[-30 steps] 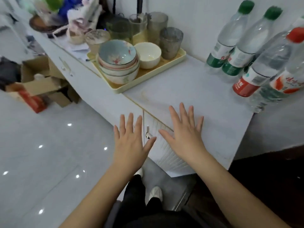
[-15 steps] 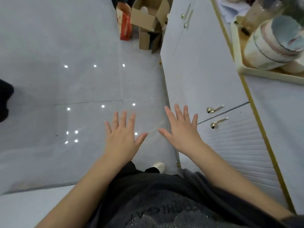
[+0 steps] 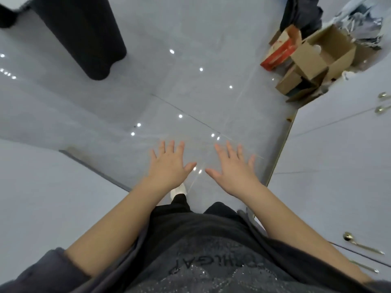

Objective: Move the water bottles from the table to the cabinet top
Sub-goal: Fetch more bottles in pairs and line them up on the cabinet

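Head: left hand (image 3: 169, 166), right hand (image 3: 234, 172) empty.

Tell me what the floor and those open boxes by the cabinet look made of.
Floor: likely glazed tile, glossy grey, given the grout lines and mirrored light spots. Open boxes: plain brown corrugated cardboard, matte, with folded flaps. Cabinet: smooth matte white panels; the core material is unclear.
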`<action>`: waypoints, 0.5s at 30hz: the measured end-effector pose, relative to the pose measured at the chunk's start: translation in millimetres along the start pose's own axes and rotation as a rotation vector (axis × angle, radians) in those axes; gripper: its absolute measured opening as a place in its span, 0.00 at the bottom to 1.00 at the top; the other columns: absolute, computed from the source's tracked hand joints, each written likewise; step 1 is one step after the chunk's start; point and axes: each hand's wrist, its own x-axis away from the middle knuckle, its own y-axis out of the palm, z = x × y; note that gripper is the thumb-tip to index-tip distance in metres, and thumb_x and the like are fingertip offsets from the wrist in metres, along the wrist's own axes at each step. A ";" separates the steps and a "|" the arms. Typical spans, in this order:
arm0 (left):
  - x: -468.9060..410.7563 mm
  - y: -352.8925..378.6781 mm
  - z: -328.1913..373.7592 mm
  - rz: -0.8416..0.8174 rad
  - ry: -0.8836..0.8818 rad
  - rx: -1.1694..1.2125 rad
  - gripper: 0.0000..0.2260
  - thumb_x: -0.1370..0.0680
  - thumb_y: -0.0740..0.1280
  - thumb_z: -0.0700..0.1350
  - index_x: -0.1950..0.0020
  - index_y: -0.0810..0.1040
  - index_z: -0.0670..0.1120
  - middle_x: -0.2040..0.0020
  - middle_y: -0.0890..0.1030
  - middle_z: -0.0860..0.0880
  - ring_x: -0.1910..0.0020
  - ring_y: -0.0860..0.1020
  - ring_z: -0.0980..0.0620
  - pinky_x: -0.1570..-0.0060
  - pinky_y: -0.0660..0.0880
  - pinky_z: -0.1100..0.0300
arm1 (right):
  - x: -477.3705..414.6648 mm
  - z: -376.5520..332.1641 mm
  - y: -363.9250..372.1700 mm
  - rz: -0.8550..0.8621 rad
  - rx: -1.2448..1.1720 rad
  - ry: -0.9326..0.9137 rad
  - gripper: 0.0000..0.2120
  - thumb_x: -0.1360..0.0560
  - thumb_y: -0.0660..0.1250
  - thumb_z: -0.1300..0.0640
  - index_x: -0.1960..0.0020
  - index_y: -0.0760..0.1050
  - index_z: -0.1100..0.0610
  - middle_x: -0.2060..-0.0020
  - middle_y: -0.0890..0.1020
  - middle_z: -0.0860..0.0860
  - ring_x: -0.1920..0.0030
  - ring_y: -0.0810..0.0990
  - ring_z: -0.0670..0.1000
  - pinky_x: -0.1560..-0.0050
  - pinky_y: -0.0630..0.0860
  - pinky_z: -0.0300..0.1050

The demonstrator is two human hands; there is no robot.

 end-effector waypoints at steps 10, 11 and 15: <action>-18.1 -28.5 -61.8 0.081 -0.291 0.166 0.33 0.20 0.52 0.64 0.20 0.47 0.50 0.20 0.47 0.44 0.22 0.43 0.41 0.26 0.44 0.39 | -98.6 -79.6 -48.0 -0.091 0.242 -0.309 0.35 0.20 0.53 0.36 0.20 0.43 0.46 0.20 0.42 0.53 0.22 0.37 0.60 0.26 0.40 0.69; -22.4 -32.7 -65.9 0.097 -0.325 0.183 0.33 0.20 0.52 0.64 0.20 0.47 0.50 0.20 0.46 0.44 0.22 0.43 0.41 0.26 0.44 0.39 | -111.5 -86.8 -53.7 -0.102 0.274 -0.345 0.35 0.20 0.53 0.36 0.20 0.42 0.46 0.20 0.41 0.53 0.22 0.36 0.60 0.27 0.39 0.69; -46.4 -57.8 -76.8 0.124 -0.463 0.258 0.33 0.20 0.51 0.64 0.20 0.45 0.51 0.20 0.45 0.44 0.22 0.42 0.42 0.26 0.43 0.39 | -165.7 -116.6 -87.4 -0.130 0.412 -0.495 0.35 0.20 0.53 0.36 0.20 0.42 0.46 0.20 0.41 0.54 0.22 0.36 0.61 0.27 0.40 0.70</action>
